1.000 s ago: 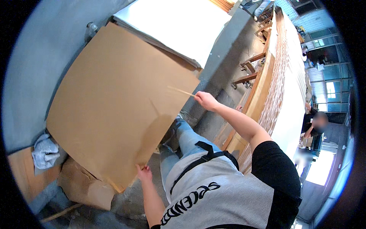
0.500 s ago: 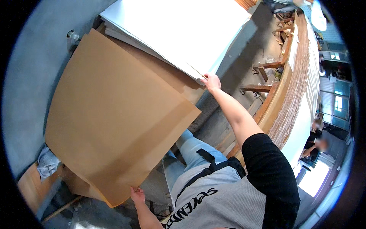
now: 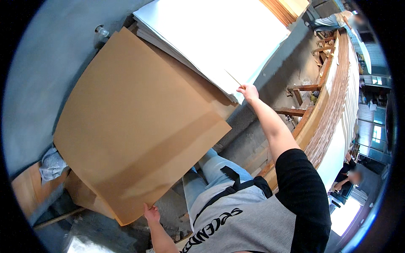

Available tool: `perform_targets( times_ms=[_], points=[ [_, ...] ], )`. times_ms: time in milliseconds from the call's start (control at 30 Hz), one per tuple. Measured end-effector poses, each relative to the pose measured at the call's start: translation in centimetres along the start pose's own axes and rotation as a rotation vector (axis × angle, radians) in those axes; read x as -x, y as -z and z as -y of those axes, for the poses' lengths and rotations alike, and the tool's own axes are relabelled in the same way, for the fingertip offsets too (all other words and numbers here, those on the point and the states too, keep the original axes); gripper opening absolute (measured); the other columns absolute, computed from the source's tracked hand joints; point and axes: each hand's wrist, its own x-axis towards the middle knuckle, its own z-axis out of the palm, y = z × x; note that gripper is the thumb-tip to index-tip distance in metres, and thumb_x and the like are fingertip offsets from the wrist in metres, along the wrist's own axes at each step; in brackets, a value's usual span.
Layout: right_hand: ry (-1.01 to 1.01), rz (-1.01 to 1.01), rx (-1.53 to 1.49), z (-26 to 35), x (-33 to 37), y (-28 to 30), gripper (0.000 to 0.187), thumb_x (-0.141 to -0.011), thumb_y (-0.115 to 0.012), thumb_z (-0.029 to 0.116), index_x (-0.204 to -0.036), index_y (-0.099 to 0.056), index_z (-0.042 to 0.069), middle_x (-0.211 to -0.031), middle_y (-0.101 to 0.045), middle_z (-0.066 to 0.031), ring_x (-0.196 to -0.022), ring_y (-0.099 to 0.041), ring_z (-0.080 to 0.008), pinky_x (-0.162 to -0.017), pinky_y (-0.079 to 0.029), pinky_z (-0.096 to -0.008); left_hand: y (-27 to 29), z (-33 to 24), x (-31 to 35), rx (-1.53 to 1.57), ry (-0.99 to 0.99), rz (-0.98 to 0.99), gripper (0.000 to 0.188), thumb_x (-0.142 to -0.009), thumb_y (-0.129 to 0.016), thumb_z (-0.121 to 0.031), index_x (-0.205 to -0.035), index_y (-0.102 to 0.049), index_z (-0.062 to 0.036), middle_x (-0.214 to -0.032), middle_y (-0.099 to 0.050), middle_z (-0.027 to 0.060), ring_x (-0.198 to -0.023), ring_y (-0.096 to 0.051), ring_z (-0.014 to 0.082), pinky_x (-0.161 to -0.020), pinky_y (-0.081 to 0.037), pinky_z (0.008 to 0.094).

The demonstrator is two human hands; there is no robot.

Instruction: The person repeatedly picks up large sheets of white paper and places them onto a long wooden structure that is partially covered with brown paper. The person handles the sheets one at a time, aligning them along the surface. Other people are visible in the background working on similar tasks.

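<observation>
A large brown paper-like sheet (image 3: 139,122) lies in front of me, on top of other brown sheets. My left hand (image 3: 152,213) pinches its near edge close to the bottom corner. Beyond and to the right rises a stack of large white sheets (image 3: 211,38). At the near right corner of that stack is my right hand (image 3: 249,92), its fingers closed round a thin stick (image 3: 234,79). The stick's tip points up and left over the white surface. Whether that hand also touches a white sheet, I cannot tell.
A grey wall (image 3: 50,76) with a pipe fitting (image 3: 101,31) runs along the left. A grey cloth (image 3: 53,164) hangs at lower left. To the right, a long stack of thin boards (image 3: 333,101) rests on wooden supports (image 3: 291,112). Other people are at the far right.
The view has shifted, so the sheets and wall sit further right. The stick shows more plainly now in my right hand. My left hand stays at the brown sheet's edge.
</observation>
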Motion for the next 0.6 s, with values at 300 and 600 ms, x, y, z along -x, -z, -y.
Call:
perform_targets(
  times_ms=[300,600],
  points=[
    [0.057,-0.188,-0.119,3.2,0.5,3.3,0.026,-0.068,-0.062,0.013,-0.094,-0.060,0.008,-0.079,-0.065,-0.0078,-0.073,-0.061,-0.0159,-0.068,-0.046,-0.0273,-1.1,0.3,0.9,0.023,-0.012,0.156,0.023,-0.084,-0.054,-0.030,-0.097,-0.050,-0.0122,-0.078,-0.055,0.0023,-0.055,-0.048,0.0158,-0.043,-0.036,0.0254],
    [0.148,0.091,-0.636,20.5,11.0,8.1,0.026,-0.080,-0.056,0.019,-0.098,-0.057,0.000,-0.079,-0.058,-0.0041,-0.072,-0.056,-0.0113,-0.044,-0.035,-0.0191,-0.6,2.8,-0.3,0.154,-0.051,0.376,0.026,-0.086,-0.050,-0.032,-0.090,-0.049,-0.0066,-0.070,-0.054,0.0068,-0.051,-0.048,0.0173,-0.041,-0.037,0.0258]
  ],
)
